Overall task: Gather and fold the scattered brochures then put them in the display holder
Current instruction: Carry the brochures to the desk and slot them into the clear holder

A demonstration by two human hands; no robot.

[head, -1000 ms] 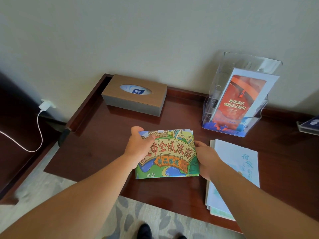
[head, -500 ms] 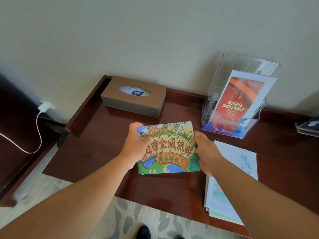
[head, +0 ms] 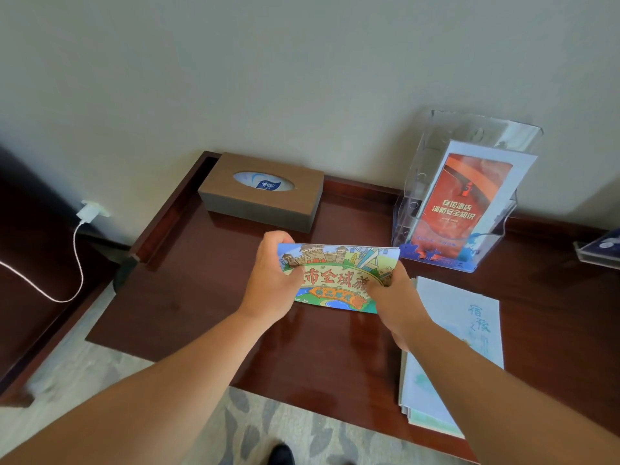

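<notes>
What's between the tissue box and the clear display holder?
Only bare wooden tabletop between tissue box and display holder, per the head view; the held brochure sits nearer the camera.

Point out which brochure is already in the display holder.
The orange-red brochure, upright in the clear holder. The cartoon brochure is gripped by the left hand and right hand; the pale blue stack lies flat on the desk.

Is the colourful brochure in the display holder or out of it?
Out. The left hand and right hand hold the colourful brochure in front of the display holder.
</notes>
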